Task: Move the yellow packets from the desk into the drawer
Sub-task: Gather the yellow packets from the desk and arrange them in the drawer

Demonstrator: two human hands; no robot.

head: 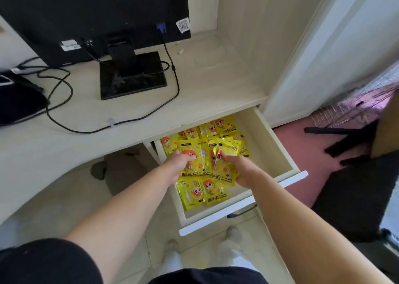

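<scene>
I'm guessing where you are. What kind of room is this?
Probably a home study or bedroom corner: a desk with a monitor on it, an open drawer full of yellow packets, and a pink rug on the floor.

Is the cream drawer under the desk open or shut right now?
Open. The cream wooden drawer is pulled out below the pale desk, showing yellow packets inside.

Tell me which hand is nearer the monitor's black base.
Left. The left hand, gripping yellow packets in the open drawer, is nearer the monitor base. The right hand, also gripping packets, is farther right, toward the drawer's right wall.
</scene>
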